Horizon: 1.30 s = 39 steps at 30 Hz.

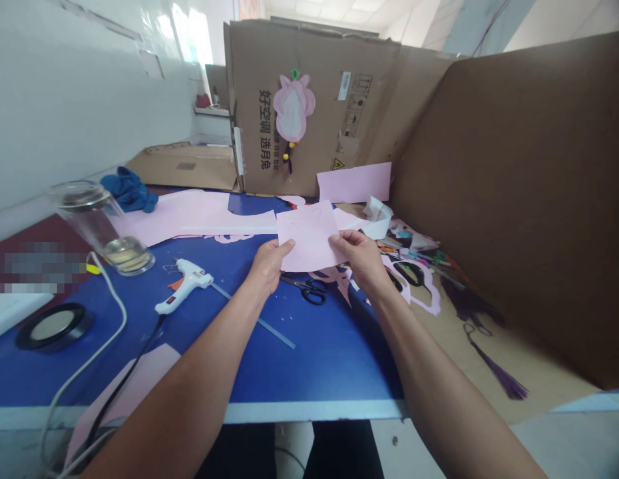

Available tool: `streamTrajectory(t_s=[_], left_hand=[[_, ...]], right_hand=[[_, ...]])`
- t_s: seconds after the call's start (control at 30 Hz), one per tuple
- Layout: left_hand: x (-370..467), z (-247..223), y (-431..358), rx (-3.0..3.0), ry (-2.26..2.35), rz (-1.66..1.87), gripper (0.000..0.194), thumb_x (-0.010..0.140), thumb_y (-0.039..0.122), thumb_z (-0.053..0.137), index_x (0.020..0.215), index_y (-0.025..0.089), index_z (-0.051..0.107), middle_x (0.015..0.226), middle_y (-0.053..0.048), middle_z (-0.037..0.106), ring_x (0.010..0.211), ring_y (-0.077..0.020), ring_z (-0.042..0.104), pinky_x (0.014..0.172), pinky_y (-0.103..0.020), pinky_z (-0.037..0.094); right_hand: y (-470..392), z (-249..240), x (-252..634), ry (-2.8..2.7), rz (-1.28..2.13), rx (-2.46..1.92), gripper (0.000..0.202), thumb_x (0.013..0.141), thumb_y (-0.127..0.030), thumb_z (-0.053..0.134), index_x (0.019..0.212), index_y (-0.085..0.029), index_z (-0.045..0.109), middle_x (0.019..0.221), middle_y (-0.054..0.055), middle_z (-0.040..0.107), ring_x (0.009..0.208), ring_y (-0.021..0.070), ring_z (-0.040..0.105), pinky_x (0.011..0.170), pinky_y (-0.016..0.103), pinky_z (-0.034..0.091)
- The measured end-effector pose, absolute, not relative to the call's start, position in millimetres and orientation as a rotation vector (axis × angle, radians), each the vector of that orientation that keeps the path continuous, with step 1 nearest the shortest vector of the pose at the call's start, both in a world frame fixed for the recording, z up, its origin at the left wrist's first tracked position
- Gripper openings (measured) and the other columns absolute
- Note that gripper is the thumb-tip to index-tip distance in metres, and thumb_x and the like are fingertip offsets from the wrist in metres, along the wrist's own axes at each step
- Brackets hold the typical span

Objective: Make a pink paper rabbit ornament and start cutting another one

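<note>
Between my two hands I hold up a pink sheet of paper with faint drawn lines near its top. My left hand pinches its left edge, thumb on the front. At the right edge my right hand grips it in the same way. Just below the sheet, a pair of scissors with black handles lies on the blue table. Pink paper scraps lie beneath and beside the sheet, partly hidden by it and my right hand.
To the left are a white glue gun with its cord, a glass jar, a black tape roll and a blue cloth. Cardboard panels wall the back and right. A purple tassel lies right.
</note>
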<state>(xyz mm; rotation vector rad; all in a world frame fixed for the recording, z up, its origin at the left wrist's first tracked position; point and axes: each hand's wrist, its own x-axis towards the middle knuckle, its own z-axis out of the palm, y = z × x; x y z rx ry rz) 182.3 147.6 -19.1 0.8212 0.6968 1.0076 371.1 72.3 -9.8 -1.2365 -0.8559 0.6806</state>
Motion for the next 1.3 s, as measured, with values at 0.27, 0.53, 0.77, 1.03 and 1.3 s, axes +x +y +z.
streamTrajectory(t_s=[0.27,0.53,0.77,1.03,1.3], left_hand=[[182.3,-14.5,144.8,0.801,0.697,1.025,0.007,0.09,0.013,0.077,0.093,0.009,0.082,0.091,-0.017,0.085,0.092,-0.0307,0.084,0.089,-0.043,0.067],[184.8,-15.0,146.5,0.726,0.781,1.067,0.012,0.088,0.006,0.076,0.098,0.008,0.082,0.088,-0.017,0.085,0.095,-0.0323,0.084,0.094,-0.046,0.067],[171.5,-7.0,167.1,0.537,0.874,1.424,0.027,0.095,0.002,0.067,0.116,0.012,0.08,0.098,-0.012,0.086,0.103,-0.0239,0.083,0.103,-0.04,0.063],[165.0,1.9,170.0,0.412,0.931,1.46,0.033,0.097,0.004,0.065,0.124,0.015,0.078,0.111,-0.013,0.085,0.108,-0.0236,0.081,0.101,-0.038,0.064],[169.0,-2.7,172.9,0.378,0.929,1.442,0.033,0.096,0.006,0.067,0.125,0.017,0.079,0.11,-0.013,0.085,0.107,-0.0244,0.082,0.1,-0.039,0.065]], right_hand=[[71.4,-10.2,370.7,-0.854,0.756,-1.246,0.036,0.065,-0.044,0.094,0.085,-0.02,0.077,0.079,0.001,0.077,0.068,0.0157,0.064,0.065,0.028,0.049],[69.7,-7.7,366.2,-0.892,0.817,-1.316,0.04,0.063,-0.048,0.093,0.084,-0.02,0.074,0.075,0.001,0.074,0.064,0.0153,0.061,0.059,0.027,0.047],[71.2,-9.3,362.4,-1.058,0.845,-1.409,0.035,0.071,-0.048,0.087,0.089,-0.021,0.075,0.078,0.003,0.077,0.058,0.0125,0.058,0.053,0.025,0.045],[78.1,-24.7,355.8,-1.292,0.57,-1.647,0.018,0.086,-0.039,0.072,0.088,-0.022,0.074,0.077,0.002,0.076,0.062,0.0171,0.065,0.06,0.029,0.051],[94.6,16.8,409.5,-1.403,-0.103,-2.228,0.049,0.097,-0.03,0.063,0.145,-0.021,0.066,0.14,0.017,0.073,0.129,0.037,0.067,0.107,0.048,0.051]])
